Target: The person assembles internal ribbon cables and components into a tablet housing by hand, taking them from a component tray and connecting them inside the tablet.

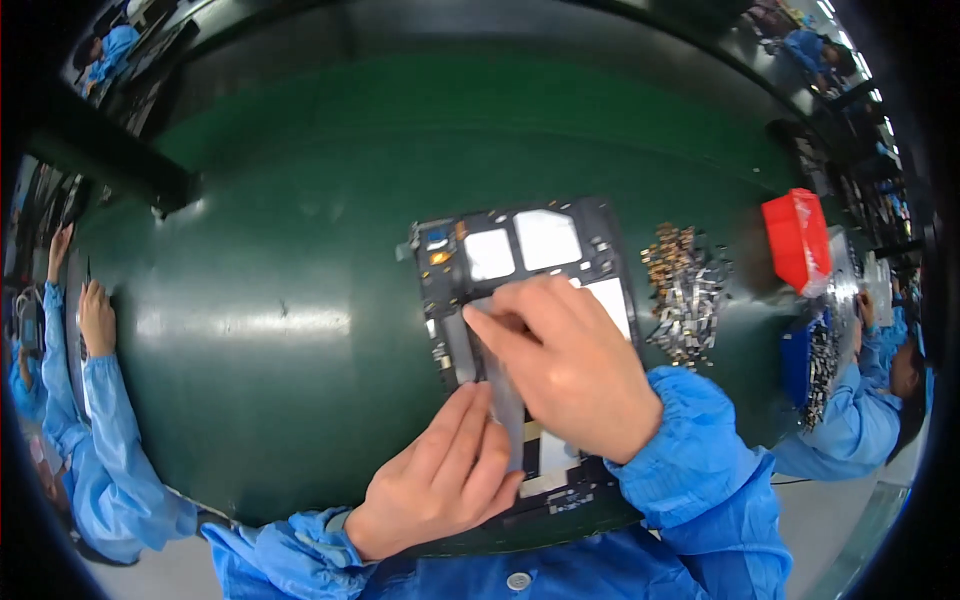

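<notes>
A flat black electronic device chassis (433,290), like an opened tablet, lies on the green table in front of me, with white panels and small parts across its face. A grey strip (511,405) runs lengthwise along its middle, partly under my hands. My right hand (575,360) bends over the chassis with thumb and fingers pinched near the strip's upper part; the fingertips partly hide what is between them. Lower down, my left hand (440,475) presses its fingers together at the strip's left edge. Whether it grips anything cannot be made out.
Right of the chassis lies a loose pile of small metallic parts (688,295). Farther right are a red bin (797,242) and a blue bin (797,365), with more small parts beside the latter. Co-workers in blue sleeves (118,400) work at both sides. A dark post (110,150) stands far left.
</notes>
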Motion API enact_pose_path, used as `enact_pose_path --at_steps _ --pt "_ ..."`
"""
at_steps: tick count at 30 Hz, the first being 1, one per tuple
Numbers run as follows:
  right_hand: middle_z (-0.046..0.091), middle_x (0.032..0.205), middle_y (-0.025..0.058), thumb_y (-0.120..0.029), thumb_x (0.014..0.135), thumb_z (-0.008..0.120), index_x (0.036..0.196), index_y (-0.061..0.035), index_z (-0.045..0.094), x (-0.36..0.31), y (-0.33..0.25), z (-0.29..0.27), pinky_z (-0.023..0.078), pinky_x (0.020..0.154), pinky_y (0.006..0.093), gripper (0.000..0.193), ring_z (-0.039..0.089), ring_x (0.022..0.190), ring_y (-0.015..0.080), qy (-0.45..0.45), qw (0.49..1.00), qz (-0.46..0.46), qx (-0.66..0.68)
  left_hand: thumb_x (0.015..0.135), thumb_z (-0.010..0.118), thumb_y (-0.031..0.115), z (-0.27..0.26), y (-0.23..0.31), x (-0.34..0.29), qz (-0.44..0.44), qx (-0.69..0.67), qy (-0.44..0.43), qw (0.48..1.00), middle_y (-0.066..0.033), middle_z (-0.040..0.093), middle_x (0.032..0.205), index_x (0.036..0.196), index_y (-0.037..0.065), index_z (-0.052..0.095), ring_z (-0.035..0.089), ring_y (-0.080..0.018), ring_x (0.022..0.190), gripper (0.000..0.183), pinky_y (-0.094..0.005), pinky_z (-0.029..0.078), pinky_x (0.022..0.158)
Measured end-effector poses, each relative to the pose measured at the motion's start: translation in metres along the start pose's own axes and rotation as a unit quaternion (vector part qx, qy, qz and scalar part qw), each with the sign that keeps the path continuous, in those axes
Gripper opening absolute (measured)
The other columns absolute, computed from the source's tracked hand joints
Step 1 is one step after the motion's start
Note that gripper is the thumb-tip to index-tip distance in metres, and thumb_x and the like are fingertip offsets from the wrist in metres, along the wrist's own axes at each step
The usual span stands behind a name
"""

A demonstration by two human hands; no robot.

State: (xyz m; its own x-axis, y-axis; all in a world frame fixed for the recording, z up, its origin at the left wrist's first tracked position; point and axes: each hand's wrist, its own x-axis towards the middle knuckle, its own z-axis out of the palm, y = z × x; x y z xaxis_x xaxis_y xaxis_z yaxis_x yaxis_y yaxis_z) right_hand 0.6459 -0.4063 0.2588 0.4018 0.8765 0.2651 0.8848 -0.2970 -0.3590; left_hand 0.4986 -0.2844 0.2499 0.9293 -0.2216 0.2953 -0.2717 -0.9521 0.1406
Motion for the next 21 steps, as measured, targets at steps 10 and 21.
enact_pose_path --at_steps 10,21 --pt "0.064 0.106 0.0126 0.005 0.068 0.063 0.108 -0.0006 0.068 -0.155 -0.005 -0.127 0.051 0.081 0.0391 0.040 0.062 0.094 0.0296 0.158 0.977 0.143 -0.011 0.085 0.064 0.036 -0.001 0.043 -0.019 0.078 -0.040 -0.092 0.992 -0.0159 0.044 0.143 0.134 0.009 0.052 0.044 -0.0364 0.130 0.057 -0.0543 0.034 0.105" --pt "0.061 0.122 0.0071 -0.022 0.098 0.055 0.127 -0.0083 0.058 -0.348 0.167 -0.235 0.048 0.087 0.0312 0.033 0.057 0.108 0.0158 0.234 0.855 0.459 0.063 0.071 0.068 0.011 0.019 -0.008 0.048 -0.042 0.032 -0.045 0.998 -0.0229 0.027 0.151 0.143 0.003 0.034 0.020 -0.0437 0.141 0.079 -0.0529 0.015 0.116"
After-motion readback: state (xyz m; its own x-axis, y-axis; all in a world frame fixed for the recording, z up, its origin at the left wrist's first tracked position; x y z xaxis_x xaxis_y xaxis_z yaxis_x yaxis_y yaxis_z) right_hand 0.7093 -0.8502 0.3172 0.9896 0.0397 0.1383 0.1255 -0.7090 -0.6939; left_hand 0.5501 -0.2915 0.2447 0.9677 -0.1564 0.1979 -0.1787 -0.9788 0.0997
